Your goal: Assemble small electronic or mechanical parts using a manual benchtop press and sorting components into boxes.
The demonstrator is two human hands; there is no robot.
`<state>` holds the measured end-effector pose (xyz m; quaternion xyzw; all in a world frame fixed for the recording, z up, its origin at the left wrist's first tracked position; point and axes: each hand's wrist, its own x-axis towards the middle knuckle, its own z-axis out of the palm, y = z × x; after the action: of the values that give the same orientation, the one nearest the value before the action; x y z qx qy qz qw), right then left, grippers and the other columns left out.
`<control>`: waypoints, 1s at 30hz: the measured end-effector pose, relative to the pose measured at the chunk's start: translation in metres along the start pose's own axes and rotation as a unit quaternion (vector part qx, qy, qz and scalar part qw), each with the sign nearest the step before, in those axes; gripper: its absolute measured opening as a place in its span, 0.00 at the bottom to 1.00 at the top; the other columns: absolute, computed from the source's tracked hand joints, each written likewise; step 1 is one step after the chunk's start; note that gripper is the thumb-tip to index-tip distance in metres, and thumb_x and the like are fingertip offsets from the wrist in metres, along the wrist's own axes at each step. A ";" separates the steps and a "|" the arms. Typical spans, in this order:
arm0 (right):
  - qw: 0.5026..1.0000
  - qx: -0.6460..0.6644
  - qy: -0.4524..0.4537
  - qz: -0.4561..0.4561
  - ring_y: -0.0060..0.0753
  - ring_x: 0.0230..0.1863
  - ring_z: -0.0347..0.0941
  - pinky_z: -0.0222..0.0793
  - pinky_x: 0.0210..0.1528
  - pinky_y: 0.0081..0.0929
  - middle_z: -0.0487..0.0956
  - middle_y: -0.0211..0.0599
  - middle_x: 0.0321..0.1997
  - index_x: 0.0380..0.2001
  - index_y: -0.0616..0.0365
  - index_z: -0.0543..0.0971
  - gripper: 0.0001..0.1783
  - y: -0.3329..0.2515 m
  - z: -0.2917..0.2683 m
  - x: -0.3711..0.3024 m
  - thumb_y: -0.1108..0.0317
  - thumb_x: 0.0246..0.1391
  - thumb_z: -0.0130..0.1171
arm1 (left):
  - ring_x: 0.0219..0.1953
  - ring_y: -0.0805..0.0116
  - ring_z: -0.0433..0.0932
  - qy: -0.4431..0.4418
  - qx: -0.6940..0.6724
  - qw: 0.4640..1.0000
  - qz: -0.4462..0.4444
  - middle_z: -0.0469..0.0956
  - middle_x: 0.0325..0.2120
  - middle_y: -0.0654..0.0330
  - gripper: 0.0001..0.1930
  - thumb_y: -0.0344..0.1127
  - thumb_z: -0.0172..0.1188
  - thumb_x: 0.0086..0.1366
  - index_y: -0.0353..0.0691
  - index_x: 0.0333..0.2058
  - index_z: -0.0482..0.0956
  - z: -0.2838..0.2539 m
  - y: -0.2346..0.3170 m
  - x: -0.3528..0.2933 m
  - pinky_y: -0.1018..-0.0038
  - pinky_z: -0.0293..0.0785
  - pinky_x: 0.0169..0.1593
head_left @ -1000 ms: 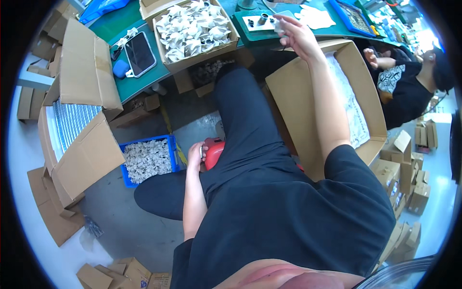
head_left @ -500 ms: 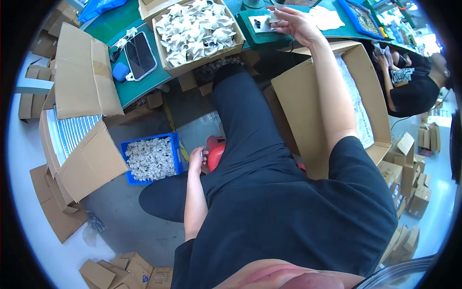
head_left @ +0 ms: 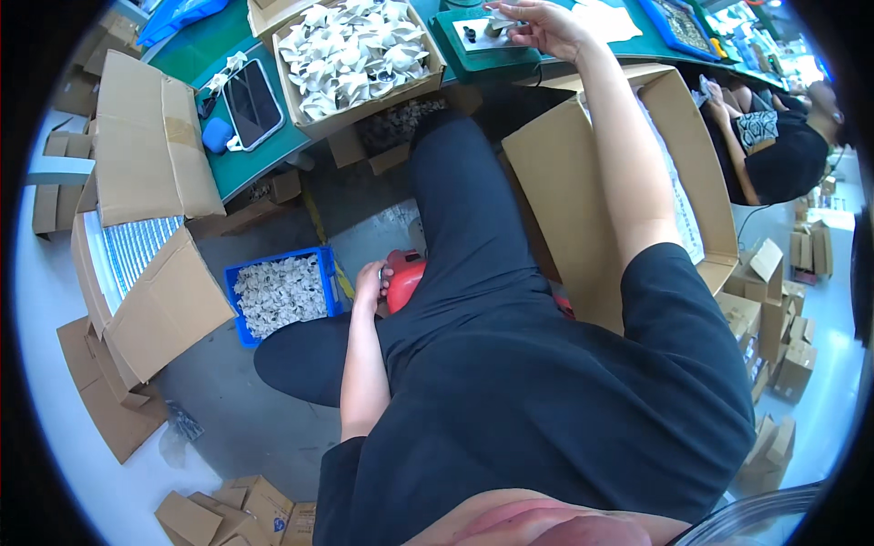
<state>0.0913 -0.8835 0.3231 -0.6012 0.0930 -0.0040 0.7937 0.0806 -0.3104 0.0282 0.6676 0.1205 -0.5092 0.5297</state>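
Observation:
My right hand reaches across the bench to a green machine base topped by a white plate with small dark pieces on it. Its thumb and fingers pinch a small white part just above that plate. Down by my thigh, my left hand is closed round something small and greyish that the fingers mostly hide. It is right beside a red rounded object, partly covered by my leg. A cardboard box heaped with white star-shaped plastic parts is left of the machine.
On the bench lie a phone and a blue case. A blue crate of small pale parts stands on the floor. Open cartons flank me, left and right. A co-worker sits at the far right.
My right hand has shifted slightly up with the white part, uncovering a peg on the plate. The whole view has moved a little; my left hand stays by the red object.

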 end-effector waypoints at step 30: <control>0.964 -0.175 0.138 -0.146 0.28 0.38 0.78 0.74 0.42 0.27 0.83 0.34 0.37 0.47 0.51 0.86 0.15 0.021 0.004 -0.009 0.68 0.55 0.64 | 0.22 0.76 0.73 0.064 -0.068 0.995 0.023 0.82 0.35 0.60 0.17 0.43 0.55 0.70 0.40 0.50 0.77 -0.019 -0.023 -0.028 0.78 0.69 0.22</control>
<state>0.0808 -0.8731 0.3057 -0.7316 0.1122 -0.1860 0.6463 0.0622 -0.2745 0.0361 0.6636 0.1734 -0.4440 0.5766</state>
